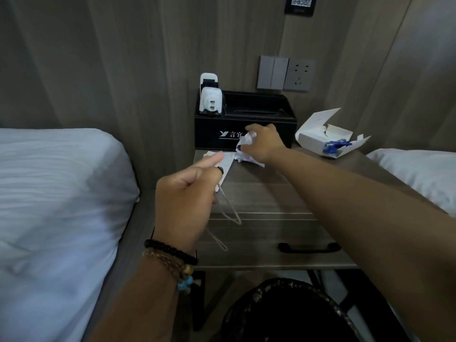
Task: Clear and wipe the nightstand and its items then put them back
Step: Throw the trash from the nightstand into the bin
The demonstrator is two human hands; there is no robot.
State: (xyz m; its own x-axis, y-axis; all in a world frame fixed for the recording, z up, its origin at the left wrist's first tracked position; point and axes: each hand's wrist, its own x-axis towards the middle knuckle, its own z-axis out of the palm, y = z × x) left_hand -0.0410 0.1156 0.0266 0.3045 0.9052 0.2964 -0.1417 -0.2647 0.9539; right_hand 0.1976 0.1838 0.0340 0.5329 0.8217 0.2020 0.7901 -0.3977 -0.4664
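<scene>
Nearest the camera, the left hand point(187, 193) is raised above the front edge of the grey wood-grain nightstand point(266, 193), its fingers curled in and pinching the thin white ear loops of a flat white face mask point(223, 166); the loops dangle below the hand over the drawer front, and the mask body trails away from the fingers toward the back of the top, its long axis running roughly front to back. Beyond it, the right hand point(265, 141) reaches further in, fingers closed around a crumpled white wad of paper point(246, 146) that sits on the top just in front of the black rectangular tissue-box organiser point(246, 124). The wad lies directly under the right hand's fingers and just beyond the mask's far end, so the right hand is the nearer by a clear margin; the judgement is that the coming move is a straight lift toward the person, with care that the wad does not drag the mask. The organiser stands against the back wall with a white plug-like adapter point(210, 102) in its left compartment. To its right, well apart from both hands, lies an opened white cardboard box point(325, 134) with something blue inside, not identifiable. A black-lined waste bin point(283, 312) stands below the nightstand's front.
</scene>
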